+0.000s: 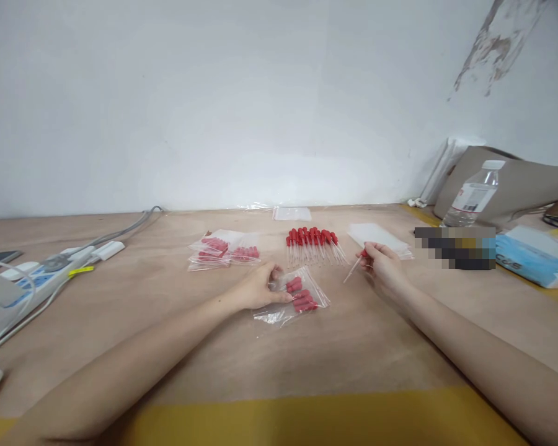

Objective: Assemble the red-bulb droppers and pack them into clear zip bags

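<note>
My left hand (267, 288) is closed on the left edge of a clear zip bag (272, 317), its thumb lying on the plastic. Several red rubber bulbs (302, 300) show through the bag. Off to the right, my right hand (381, 263) pinches a dropper (353, 271) by its red bulb, the thin clear tube pointing down and left. Between the hands and farther back, a row of red-bulbed droppers (312, 241) lies side by side, tubes toward me. Behind my left hand, filled zip bags (211, 251) with red bulbs inside overlap in a pile.
Flat empty bags (381, 238) are stacked behind my right hand, with another flat bag (292, 214) by the wall. A power strip (41, 285) with cables occupies the left. At right are a water bottle (474, 195), a blue packet (534, 257) and a grey bag (521, 186).
</note>
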`<state>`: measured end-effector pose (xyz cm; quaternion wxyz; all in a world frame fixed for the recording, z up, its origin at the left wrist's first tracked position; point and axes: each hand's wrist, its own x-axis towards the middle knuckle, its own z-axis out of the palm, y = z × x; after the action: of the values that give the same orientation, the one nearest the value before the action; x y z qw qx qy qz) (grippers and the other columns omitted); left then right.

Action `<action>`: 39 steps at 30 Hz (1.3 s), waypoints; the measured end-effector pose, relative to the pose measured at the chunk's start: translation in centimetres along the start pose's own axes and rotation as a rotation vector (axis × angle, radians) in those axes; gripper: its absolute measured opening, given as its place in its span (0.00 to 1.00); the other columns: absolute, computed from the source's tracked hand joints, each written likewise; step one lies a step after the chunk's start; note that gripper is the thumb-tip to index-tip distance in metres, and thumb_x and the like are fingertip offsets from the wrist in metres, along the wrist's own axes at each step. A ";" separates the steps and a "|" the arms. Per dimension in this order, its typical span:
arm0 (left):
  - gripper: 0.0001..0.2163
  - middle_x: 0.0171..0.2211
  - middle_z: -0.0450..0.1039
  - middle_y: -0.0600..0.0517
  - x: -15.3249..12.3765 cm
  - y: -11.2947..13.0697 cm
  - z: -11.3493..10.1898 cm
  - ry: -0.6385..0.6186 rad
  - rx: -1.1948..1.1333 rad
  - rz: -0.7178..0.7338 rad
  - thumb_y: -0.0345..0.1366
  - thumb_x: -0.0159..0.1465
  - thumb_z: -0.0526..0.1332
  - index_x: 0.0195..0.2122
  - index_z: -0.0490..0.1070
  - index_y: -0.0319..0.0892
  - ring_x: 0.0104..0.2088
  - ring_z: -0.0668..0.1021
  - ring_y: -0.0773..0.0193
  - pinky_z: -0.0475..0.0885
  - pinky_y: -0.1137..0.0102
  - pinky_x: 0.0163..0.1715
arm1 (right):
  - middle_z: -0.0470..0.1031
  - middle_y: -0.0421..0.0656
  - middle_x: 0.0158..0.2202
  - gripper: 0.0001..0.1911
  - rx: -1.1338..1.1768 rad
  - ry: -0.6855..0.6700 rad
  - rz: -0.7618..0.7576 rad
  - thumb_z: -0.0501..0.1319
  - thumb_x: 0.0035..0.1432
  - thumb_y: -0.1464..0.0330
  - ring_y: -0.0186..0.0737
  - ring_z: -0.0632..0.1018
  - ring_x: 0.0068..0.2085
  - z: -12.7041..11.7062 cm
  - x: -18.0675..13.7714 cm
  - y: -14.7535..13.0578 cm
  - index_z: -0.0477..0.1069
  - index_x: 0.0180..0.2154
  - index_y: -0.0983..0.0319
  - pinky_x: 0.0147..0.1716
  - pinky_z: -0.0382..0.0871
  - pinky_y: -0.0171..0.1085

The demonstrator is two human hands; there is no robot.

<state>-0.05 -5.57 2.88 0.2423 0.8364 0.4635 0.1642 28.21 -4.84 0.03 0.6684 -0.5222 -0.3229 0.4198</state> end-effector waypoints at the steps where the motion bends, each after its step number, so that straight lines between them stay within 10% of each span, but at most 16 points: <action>1: 0.28 0.30 0.68 0.52 0.3 0.2 0.0 -0.084 -0.028 -0.063 0.52 0.43 0.64 0.41 0.65 0.39 0.28 0.70 0.63 0.63 0.72 0.24 | 0.69 0.36 0.20 0.06 -0.017 0.006 -0.010 0.59 0.49 0.66 0.25 0.66 0.17 -0.1 0.0 -0.1 0.63 0.28 0.60 0.15 0.60 0.25; 12: 0.11 0.28 0.71 0.53 0.5 -1.5 -5.2 -0.259 -0.210 -0.088 0.26 0.47 0.51 0.32 0.66 0.39 0.28 0.72 0.66 0.63 0.75 0.26 | 0.66 0.38 0.23 0.04 -0.226 -0.105 0.040 0.56 0.51 0.70 0.28 0.68 0.19 -1.8 1.3 -2.6 0.67 0.32 0.62 0.18 0.65 0.30; 19: 0.07 0.14 0.63 0.55 4.8 -2.3 -11.8 0.087 0.552 0.008 0.23 0.42 0.49 0.14 0.61 0.39 0.20 0.66 0.68 0.58 0.72 0.28 | 0.71 0.49 0.34 0.16 -1.349 0.088 -0.535 0.57 0.48 0.60 0.45 0.72 0.35 -4.6 3.8 -3.3 0.72 0.35 0.64 0.33 0.64 0.40; 29: 0.13 0.30 0.72 0.51 10.7 -6.1 -7.7 -0.014 0.874 0.263 0.18 0.45 0.53 0.23 0.70 0.41 0.33 0.72 0.65 0.59 0.68 0.39 | 0.73 0.52 0.35 0.21 -1.640 0.013 -0.281 0.53 0.50 0.54 0.49 0.73 0.36 -4.7 5.2 -1.1 0.74 0.31 0.63 0.29 0.62 0.39; 39: 0.13 0.43 0.68 0.47 3.8 -5.8 -8.4 0.325 0.850 0.395 0.29 0.60 0.49 0.41 0.69 0.41 0.45 0.69 0.59 0.61 0.63 0.46 | 0.71 0.52 0.36 0.15 -1.569 0.120 -0.406 0.51 0.55 0.61 0.47 0.73 0.35 -4.2 4.7 -1.3 0.71 0.30 0.65 0.28 0.61 0.39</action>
<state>-6.29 2.40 6.82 -0.2316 0.8965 0.3541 0.1316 34.18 -2.56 0.27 0.1871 -0.7917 -0.5751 -0.0867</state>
